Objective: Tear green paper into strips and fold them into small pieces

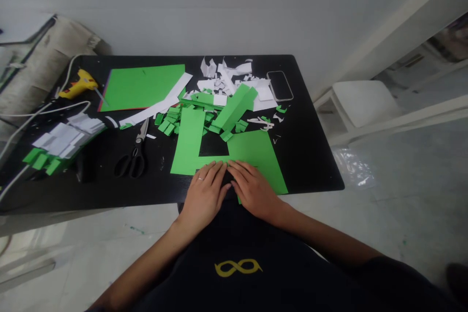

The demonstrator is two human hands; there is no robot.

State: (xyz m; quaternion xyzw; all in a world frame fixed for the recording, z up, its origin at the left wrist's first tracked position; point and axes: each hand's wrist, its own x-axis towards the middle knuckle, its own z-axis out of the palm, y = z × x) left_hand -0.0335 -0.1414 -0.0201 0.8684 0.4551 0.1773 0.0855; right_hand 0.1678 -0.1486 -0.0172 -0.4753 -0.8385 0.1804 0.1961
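Near the front edge of the black table, my left hand [205, 190] and my right hand [253, 189] are side by side, fingertips nearly meeting. Both have their fingers bent over a green paper strip [210, 160], thumbs tucked in close beneath. The fingers hide much of the strip's near edge. Beyond my left hand stands out an upright length of green paper [190, 131], appearing to join or overlap the strip. A larger green sheet [258, 156] lies beside and partly under my right hand.
Behind are folded green pieces [170, 122] and white paper scraps [226, 80]. Black-handled scissors [137, 153], a yellow glue gun [81, 85] with its cord, and a stacked white-and-green paper piece [68, 136] lie left. A phone [280, 86] rests back right; a white stool [365, 102] stands beyond.
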